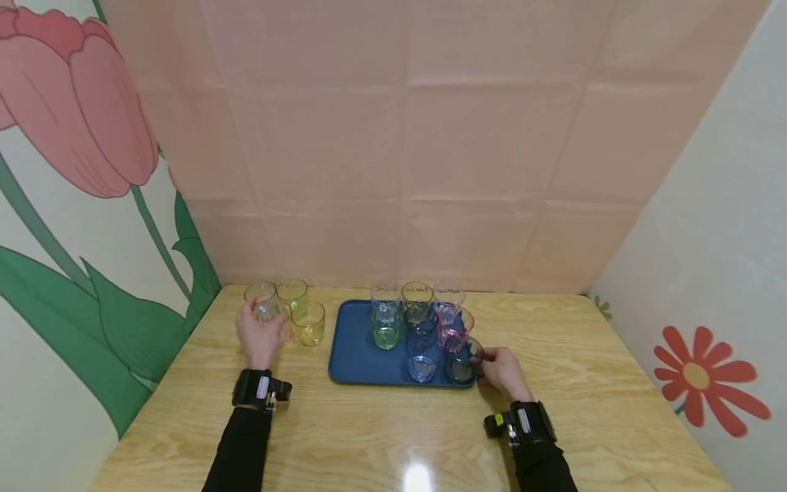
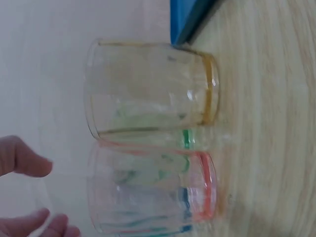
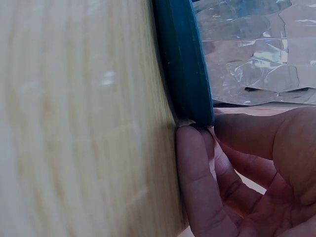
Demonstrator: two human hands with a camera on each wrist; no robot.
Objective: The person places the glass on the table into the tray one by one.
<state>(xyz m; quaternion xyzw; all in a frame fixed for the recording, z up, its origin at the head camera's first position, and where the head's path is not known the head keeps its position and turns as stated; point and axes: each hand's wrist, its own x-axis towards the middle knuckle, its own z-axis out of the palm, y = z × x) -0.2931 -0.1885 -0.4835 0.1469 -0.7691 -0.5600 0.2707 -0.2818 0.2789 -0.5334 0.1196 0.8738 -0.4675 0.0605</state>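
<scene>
My left hand (image 1: 261, 335) hovers at rim height by a clear glass (image 1: 266, 309) at the back left. Its thumb and fingers are apart in the left wrist view. Beside it stand a pink-tinted glass (image 2: 205, 185), an amber glass (image 1: 309, 326) and a green-tinted glass (image 1: 293, 292), upright on the table. My right hand (image 1: 504, 369) pinches the near right corner of the blue tray (image 1: 363, 365) between thumb and finger. On that corner sits a dark grey glass (image 1: 462, 365), near my fingertips. A blue glass (image 1: 422, 365) is to its left.
Further back on the tray are a green glass (image 1: 386, 336), a pink glass (image 1: 456, 324) and several clear-rimmed ones, some seemingly stacked. The wooden table (image 1: 344, 437) meets a pink-beige covered wall (image 1: 393, 225) behind the tray. Flower-printed panels (image 1: 695, 376) stand at both sides.
</scene>
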